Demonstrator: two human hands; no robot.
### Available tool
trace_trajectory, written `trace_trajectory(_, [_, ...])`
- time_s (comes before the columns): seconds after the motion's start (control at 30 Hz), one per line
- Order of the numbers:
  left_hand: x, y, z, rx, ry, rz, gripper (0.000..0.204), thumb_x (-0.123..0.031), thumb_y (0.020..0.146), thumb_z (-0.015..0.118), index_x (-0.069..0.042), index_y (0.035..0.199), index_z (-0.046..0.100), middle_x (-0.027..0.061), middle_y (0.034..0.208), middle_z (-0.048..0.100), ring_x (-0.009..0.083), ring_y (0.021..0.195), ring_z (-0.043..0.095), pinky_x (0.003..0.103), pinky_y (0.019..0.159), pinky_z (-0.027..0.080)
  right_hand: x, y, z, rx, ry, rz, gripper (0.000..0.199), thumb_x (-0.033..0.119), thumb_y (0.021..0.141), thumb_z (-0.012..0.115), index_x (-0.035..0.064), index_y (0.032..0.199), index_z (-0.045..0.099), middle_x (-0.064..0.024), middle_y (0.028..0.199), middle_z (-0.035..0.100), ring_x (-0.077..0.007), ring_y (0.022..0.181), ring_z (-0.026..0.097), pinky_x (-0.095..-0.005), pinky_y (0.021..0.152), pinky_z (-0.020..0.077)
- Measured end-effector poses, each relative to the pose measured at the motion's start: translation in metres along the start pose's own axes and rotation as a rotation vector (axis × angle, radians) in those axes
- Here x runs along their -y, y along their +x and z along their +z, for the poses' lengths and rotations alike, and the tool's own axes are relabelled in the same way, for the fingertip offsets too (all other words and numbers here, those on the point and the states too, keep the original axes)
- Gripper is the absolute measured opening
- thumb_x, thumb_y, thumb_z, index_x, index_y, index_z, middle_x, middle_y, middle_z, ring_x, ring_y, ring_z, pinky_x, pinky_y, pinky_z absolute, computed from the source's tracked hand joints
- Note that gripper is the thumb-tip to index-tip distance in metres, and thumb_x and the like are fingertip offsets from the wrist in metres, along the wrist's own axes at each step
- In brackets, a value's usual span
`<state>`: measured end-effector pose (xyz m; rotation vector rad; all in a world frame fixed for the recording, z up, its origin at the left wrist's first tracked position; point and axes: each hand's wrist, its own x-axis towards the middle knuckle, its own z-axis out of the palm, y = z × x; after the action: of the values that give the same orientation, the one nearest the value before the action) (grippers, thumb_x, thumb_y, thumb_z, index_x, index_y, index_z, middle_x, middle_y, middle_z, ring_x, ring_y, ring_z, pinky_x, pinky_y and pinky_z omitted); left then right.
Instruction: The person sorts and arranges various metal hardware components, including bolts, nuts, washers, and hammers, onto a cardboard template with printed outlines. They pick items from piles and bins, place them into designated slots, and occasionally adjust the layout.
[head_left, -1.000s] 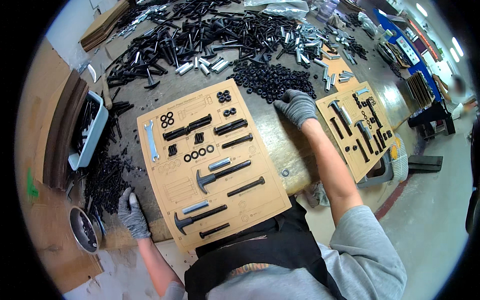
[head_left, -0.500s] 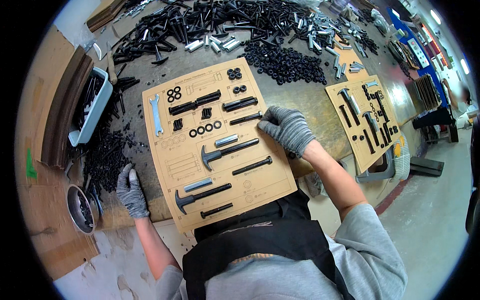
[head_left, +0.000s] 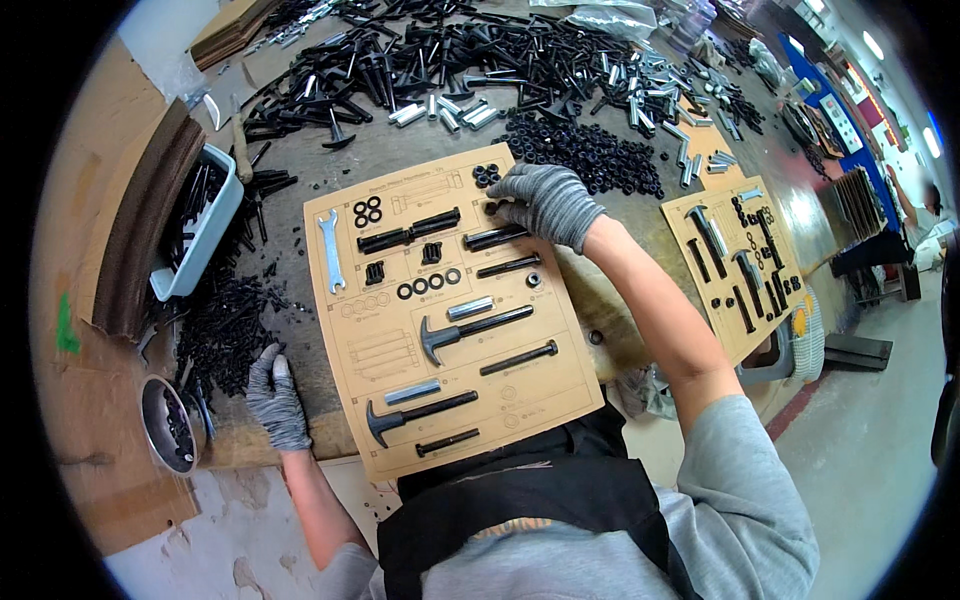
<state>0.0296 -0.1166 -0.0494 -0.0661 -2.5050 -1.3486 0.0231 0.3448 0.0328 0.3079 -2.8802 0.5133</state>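
A brown cardboard hardware sheet (head_left: 480, 330) lies tilted over the table's front edge, its lower end reaching my apron. On it sit a wrench (head_left: 331, 252), T-shaped black handles, bolts, washers (head_left: 429, 283) and silver sleeves (head_left: 412, 391). My gloved right hand (head_left: 550, 205) is over its upper right, thumb and fingers pinched on a black nut (head_left: 490, 208), partly hidden by the fingertips. Lower on the sheet a single nut (head_left: 534, 280) stands beside a short bolt (head_left: 508, 265). My gloved left hand (head_left: 278, 400) rests at the table edge, fingers stretched beside small black screws (head_left: 235, 325).
Heaped black T-handles (head_left: 400, 60), silver sleeves and black nuts (head_left: 590, 155) cover the far table. At left are a light-blue bin (head_left: 205, 225) and a metal bowl (head_left: 170, 425). A second filled sheet (head_left: 730, 260) lies right. Another person (head_left: 915, 225) is far right.
My right hand has moved up and left from the sheet's right edge to the nuts near its top. A nut now shows beside the short bolt. My left hand has stayed by the screws.
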Motion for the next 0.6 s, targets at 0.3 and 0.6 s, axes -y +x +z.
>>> trace_trajectory(0.3, [0.006, -0.004, -0.005, -0.013, 0.042, 0.039, 0.020, -0.009, 0.091, 0.060, 0.000, 0.108, 0.067, 0.0084, 0.105, 0.068, 0.0181, 0.096, 0.060, 0.031, 0.090, 0.046, -0.014, -0.004, -0.001, -0.142, 0.017, 0.099, 0.023, 0.023, 0.081, 0.069, 0.0074, 0.098, 0.071, -0.0125, 0.091, 0.068, -0.0298, 0.084, 0.066, -0.0360, 0.078, 0.0526])
trace_trajectory(0.6, [-0.005, -0.007, 0.001, -0.087, 0.176, 0.138, 0.020, -0.009, 0.090, 0.061, -0.002, 0.108, 0.067, 0.0092, 0.105, 0.068, 0.0207, 0.096, 0.061, 0.033, 0.089, 0.047, -0.065, -0.061, -0.010, -0.073, -0.094, 0.574, 0.030, 0.037, 0.081, 0.066, 0.0109, 0.094, 0.072, -0.0160, 0.089, 0.068, -0.0338, 0.085, 0.065, -0.0421, 0.077, 0.0512])
